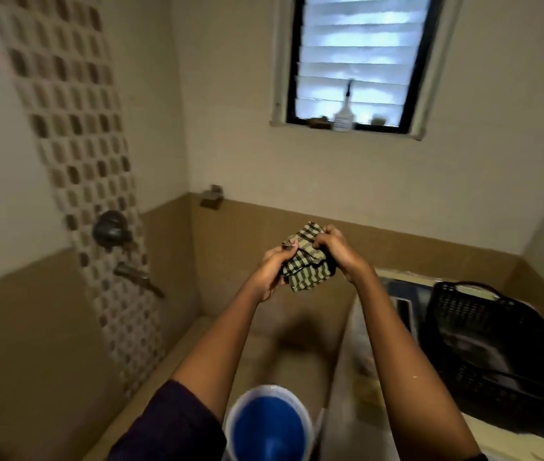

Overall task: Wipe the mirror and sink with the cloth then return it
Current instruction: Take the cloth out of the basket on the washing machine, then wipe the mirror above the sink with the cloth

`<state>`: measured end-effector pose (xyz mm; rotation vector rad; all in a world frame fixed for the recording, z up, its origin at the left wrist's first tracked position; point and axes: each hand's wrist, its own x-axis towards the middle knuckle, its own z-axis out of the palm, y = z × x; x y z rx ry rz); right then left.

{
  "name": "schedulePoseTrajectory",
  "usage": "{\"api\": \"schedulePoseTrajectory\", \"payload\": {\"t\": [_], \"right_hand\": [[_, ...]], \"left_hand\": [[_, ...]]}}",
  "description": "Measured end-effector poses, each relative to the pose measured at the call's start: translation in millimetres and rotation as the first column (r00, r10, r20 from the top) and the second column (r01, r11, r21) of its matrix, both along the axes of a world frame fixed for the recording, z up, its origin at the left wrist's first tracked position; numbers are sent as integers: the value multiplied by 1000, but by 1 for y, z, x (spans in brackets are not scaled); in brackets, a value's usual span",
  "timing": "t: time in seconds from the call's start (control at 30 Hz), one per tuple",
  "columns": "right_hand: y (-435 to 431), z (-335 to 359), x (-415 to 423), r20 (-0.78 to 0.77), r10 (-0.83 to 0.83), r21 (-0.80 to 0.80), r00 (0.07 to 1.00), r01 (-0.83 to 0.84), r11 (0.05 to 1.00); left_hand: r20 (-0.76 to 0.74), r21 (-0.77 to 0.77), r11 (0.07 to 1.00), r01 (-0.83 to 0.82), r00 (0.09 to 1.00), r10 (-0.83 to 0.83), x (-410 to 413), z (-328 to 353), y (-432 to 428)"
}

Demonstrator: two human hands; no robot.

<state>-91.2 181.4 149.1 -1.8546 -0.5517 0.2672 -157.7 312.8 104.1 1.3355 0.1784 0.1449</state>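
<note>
Both hands meet at the centre of the frame, the left hand (pixel 272 272) and the right hand (pixel 340 249) each closed on a side of the bunched checked cloth (pixel 307 261), held up in the air before the tan-tiled wall. Below sits a blue bucket (pixel 269 424) at the bottom edge, a black basket (pixel 496 341) at lower right, and a louvred window (pixel 360 58) at the top.

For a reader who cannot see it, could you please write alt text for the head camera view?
Two bare hands, left hand and right hand, hold a bunched checked cloth at chest height in a tiled bathroom. Below is a blue bucket; a black basket sits at right, and a bottle stands on the window sill.
</note>
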Motion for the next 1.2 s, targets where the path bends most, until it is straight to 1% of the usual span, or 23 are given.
{"api": "schedulePoseTrajectory", "payload": {"t": [0.1,0.23,0.33,0.4,0.47,0.53,0.63,0.73,0.87,0.97,1.07,1.13,1.2], "right_hand": [[97,4,-52,-23,192,3,981,-192,981],[222,21,-146,-30,426,63,904,-423,904],[309,36,-234,-16,585,134,811,-578,805],[359,44,-287,8,659,171,752,-651,740],[406,56,-348,48,716,240,697,-703,669],[444,69,-407,130,740,282,659,-740,610],[484,87,-484,285,716,301,637,-769,564],[512,115,-547,436,664,313,608,-794,521],[537,171,-603,634,492,401,596,-798,450],[554,221,-624,741,342,436,578,-801,410],[568,276,-631,792,214,487,572,-803,344],[577,312,-629,801,140,520,582,-793,319],[592,347,-619,786,137,542,603,-779,317]], "left_hand": [[9,75,971,-228,974,228,-81,16,96],[69,185,859,-478,878,473,-200,45,206],[130,257,738,-624,779,613,-302,70,273],[173,303,648,-699,709,684,-365,87,307],[218,347,532,-773,618,756,-432,104,337],[268,378,412,-829,524,808,-494,122,359],[362,416,218,-883,381,851,-571,145,381],[457,429,38,-902,253,853,-631,173,393],[585,367,-156,-917,97,805,-680,225,406],[668,365,-309,-878,16,744,-696,271,416],[737,352,-428,-832,-36,675,-700,324,422],[767,306,-458,-835,-68,638,-702,359,426],[798,227,-503,-834,-137,587,-706,389,435]]}}
